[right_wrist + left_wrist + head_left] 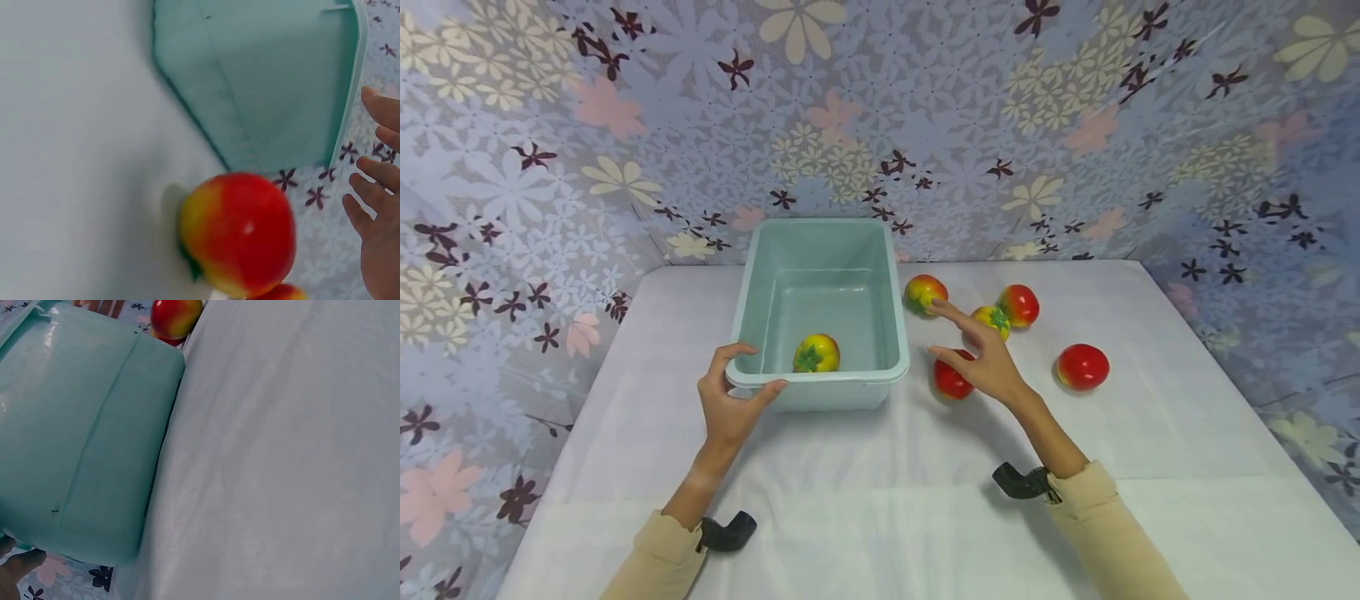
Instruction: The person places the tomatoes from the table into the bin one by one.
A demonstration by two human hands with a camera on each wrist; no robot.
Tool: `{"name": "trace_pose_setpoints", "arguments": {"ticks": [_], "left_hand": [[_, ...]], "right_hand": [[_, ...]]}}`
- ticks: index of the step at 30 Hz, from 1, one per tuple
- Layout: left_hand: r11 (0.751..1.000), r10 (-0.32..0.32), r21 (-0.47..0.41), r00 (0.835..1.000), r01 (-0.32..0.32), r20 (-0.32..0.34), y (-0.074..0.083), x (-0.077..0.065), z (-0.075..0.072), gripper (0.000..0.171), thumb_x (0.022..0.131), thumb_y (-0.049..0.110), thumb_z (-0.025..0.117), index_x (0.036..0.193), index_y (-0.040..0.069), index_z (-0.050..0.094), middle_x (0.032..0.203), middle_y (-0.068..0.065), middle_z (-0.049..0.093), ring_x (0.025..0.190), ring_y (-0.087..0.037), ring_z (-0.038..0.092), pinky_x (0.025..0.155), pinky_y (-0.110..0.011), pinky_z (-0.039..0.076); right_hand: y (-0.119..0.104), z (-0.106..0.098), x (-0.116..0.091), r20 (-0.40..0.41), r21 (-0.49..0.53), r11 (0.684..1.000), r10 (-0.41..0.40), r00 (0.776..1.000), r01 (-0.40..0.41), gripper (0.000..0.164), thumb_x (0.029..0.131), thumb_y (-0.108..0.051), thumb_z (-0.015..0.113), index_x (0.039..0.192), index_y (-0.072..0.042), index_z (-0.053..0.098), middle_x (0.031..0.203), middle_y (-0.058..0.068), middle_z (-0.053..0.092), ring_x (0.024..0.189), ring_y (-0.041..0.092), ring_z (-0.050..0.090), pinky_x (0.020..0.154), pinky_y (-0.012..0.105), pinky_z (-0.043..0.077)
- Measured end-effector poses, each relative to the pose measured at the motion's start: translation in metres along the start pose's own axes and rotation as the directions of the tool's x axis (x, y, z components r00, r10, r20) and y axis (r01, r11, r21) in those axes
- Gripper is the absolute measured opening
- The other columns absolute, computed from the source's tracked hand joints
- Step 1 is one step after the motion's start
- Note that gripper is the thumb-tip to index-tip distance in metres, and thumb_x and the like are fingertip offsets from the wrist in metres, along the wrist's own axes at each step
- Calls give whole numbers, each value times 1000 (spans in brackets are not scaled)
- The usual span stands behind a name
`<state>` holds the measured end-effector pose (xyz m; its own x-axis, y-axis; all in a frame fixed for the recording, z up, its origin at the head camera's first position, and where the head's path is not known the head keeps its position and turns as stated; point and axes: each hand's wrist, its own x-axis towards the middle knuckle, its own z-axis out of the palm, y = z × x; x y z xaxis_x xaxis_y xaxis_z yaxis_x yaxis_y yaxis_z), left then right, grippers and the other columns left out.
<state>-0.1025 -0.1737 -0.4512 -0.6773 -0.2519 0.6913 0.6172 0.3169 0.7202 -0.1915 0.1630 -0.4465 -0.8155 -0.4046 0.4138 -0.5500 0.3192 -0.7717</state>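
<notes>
A pale green plastic bin (820, 398) stands on the table, with one yellow-and-red fruit (817, 354) with a green leafy cap inside near its front wall. My left hand (728, 408) grips the bin's near left corner, fingers over the side rim and thumb along the front rim. To the right of the bin, my right hand (992, 367) hovers with thumb and fingers spread apart, holding nothing. Below its thumb lies a red fruit (950, 382), partly hidden by the hand. In the right wrist view a red-and-yellow fruit (240, 234) appears large, apart from the fingers.
Other fruits lie right of the bin: one near its right wall (923, 289), a touching pair with a red one (1020, 305) behind the right hand, and a red one (1082, 367) farther right. White cloth (880, 517) covers the table; flowered fabric (880, 108) rises behind.
</notes>
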Motion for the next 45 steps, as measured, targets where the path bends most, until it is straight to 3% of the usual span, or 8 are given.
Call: {"name": "trace_pose_setpoints", "arguments": {"ticks": [3, 9, 15, 19, 23, 29, 36, 45], "left_hand": [[1000, 0, -4, 1000, 0, -3, 1, 0, 0, 78, 76, 51, 79, 100, -18, 55, 96, -21, 66, 87, 3, 57, 70, -9, 48], [1000, -21, -6, 1000, 21, -3, 3, -1, 0, 66, 75, 36, 85, 102, -16, 56, 107, 20, 62, 88, 0, 57, 75, -11, 50], [1000, -26, 5, 1000, 26, -1, 5, 0, -1, 51, 68, 9, 85, 101, -17, 55, 107, 23, 61, 89, 1, 57, 75, -10, 49], [1000, -24, 2, 1000, 24, 0, 0, -1, -2, 57, 71, 18, 86, 101, -18, 54, 108, 25, 61, 91, 2, 57, 75, -10, 48], [1000, -27, -3, 1000, 27, -3, -16, -4, -3, 61, 72, 24, 87, 102, -18, 55, 108, 19, 63, 92, 0, 58, 75, -10, 49], [999, -30, 16, 1000, 30, -5, -33, -9, -5, 56, 65, 14, 90, 105, -11, 60, 103, -19, 67, 94, -8, 62, 77, -13, 51], [1000, 6, 20, 1000, -6, 4, -34, -7, -6, 65, 72, 43, 86, 105, -7, 62, 106, 1, 67, 84, -12, 63, 68, -10, 48], [1000, 3, 15, 1000, -4, 7, -34, -8, -6, 61, 71, 35, 88, 105, -7, 62, 101, -14, 67, 77, -12, 61, 65, -10, 48]], "right_hand": [[6, -4, -8, 9, -19, 998, 52, 999, -52, 58, 85, -9, 75, 139, -11, 55, 146, 11, 51, 139, 28, 41, 109, 57, 33], [20, -8, -24, 71, -48, 989, 145, 987, -142, 63, 85, -14, 76, 142, -11, 50, 148, 11, 48, 139, 32, 39, 109, 58, 33], [34, -10, -37, 74, -69, 981, 187, 980, -182, 70, 81, -13, 80, 144, -11, 48, 147, 13, 48, 137, 35, 42, 110, 57, 33], [40, -10, -40, 62, -46, 983, 183, 981, -180, 74, 78, -7, 81, 143, -4, 45, 147, 18, 46, 135, 38, 44, 109, 57, 33], [46, -12, -43, 61, 9, 983, 184, 981, -185, 77, 77, -1, 80, 144, 2, 42, 147, 23, 44, 135, 40, 42, 109, 57, 33], [51, -14, -46, 81, 55, 975, 209, 975, -213, 77, 79, 0, 78, 145, 3, 39, 148, 26, 42, 136, 40, 40, 109, 54, 33], [54, -12, -49, 104, 94, 960, 256, 961, -266, 80, 78, -6, 81, 145, 3, 39, 149, 23, 41, 139, 38, 38, 111, 49, 30], [56, -12, -50, 122, 81, 946, 302, 945, -313, 76, 80, -9, 80, 145, 1, 42, 147, 21, 46, 134, 38, 44, 109, 49, 35]]}}
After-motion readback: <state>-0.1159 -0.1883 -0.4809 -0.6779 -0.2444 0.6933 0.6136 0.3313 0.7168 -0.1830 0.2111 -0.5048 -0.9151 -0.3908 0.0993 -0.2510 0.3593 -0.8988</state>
